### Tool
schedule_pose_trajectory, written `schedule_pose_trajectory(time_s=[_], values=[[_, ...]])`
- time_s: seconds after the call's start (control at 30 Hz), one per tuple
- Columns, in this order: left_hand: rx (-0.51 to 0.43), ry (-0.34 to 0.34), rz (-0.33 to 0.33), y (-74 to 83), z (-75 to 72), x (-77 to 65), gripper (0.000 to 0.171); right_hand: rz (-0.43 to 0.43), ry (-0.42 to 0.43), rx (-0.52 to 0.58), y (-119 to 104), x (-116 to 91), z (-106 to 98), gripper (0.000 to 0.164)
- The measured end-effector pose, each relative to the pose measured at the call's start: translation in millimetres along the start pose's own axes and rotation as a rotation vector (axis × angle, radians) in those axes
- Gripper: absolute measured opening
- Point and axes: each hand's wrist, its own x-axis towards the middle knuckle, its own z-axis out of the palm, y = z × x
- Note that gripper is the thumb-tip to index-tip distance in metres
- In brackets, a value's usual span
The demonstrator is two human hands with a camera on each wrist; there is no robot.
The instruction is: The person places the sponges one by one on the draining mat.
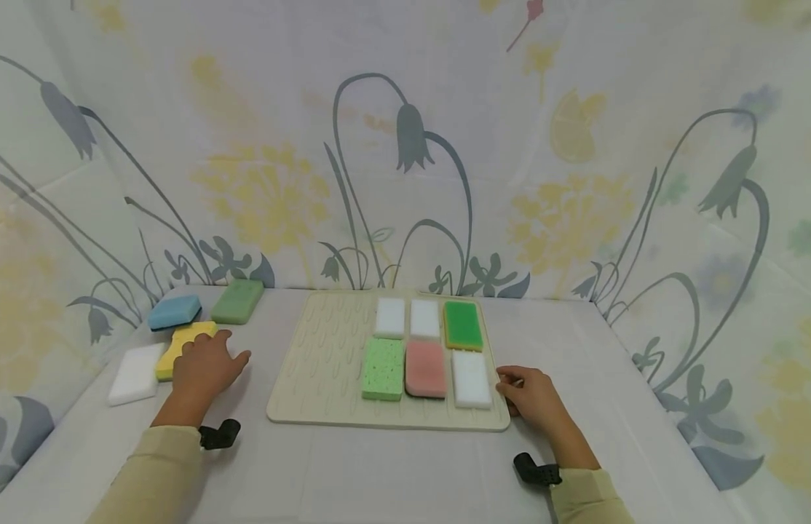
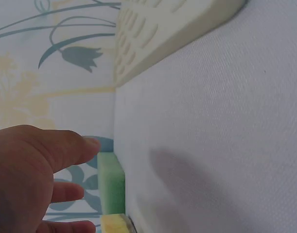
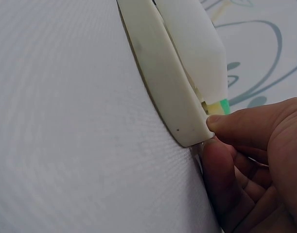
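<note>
My left hand (image 1: 205,364) hovers over the near end of a yellow sponge (image 1: 185,343), fingers and thumb spread with nothing between them. Around it lie a white sponge (image 1: 134,374), a blue sponge (image 1: 175,311) and a green sponge (image 1: 238,301). My right hand (image 1: 533,394) pinches the right edge of a cream ridged mat (image 1: 320,364), thumb on the rim and curled fingers below it, as the right wrist view shows. White sponges (image 1: 472,379), a light green one (image 1: 382,369), a pink one (image 1: 425,368) and a bright green-topped one (image 1: 463,325) lie in two rows on the mat.
A white cloth (image 1: 379,473) covers the table. Behind it hangs a flower-printed curtain (image 1: 268,94), which meets the table's back edge and both sides. The mat's left part shows its bare ridges.
</note>
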Motion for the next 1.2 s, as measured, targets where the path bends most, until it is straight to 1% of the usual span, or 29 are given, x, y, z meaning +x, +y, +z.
schedule_pose_trajectory(time_s=[0.23, 0.4, 0.47, 0.63, 0.77, 1.0, 1.2], values=[[-0.001, 0.022, -0.013, -11.5, 2.4, 2.4, 0.064, 0.011, -0.001, -0.011, -0.7, 0.0, -1.1, 0.038], [-0.003, 0.051, -0.012, -20.6, 1.1, 3.6, 0.062, 0.013, -0.011, -0.007, -1.2, -0.6, -0.8, 0.038], [-0.007, 0.052, -0.024, -23.1, -0.2, 4.2, 0.062, 0.015, -0.010, -0.001, -1.7, -0.5, -1.2, 0.039], [-0.016, 0.019, -0.100, -27.1, -2.6, 6.8, 0.064, 0.016, -0.010, 0.007, -2.1, 0.0, -2.3, 0.039], [-0.022, 0.000, -0.137, -29.5, -2.8, 9.3, 0.065, 0.014, -0.012, 0.008, -0.9, -1.0, -2.2, 0.038], [-0.032, -0.056, -0.155, -36.9, -2.2, 11.9, 0.068, 0.014, -0.008, 0.006, 0.5, 0.1, -1.6, 0.039], [-0.028, -0.071, -0.179, -40.0, -3.7, 12.0, 0.067, 0.013, -0.006, 0.004, 0.5, 1.5, -1.6, 0.039]])
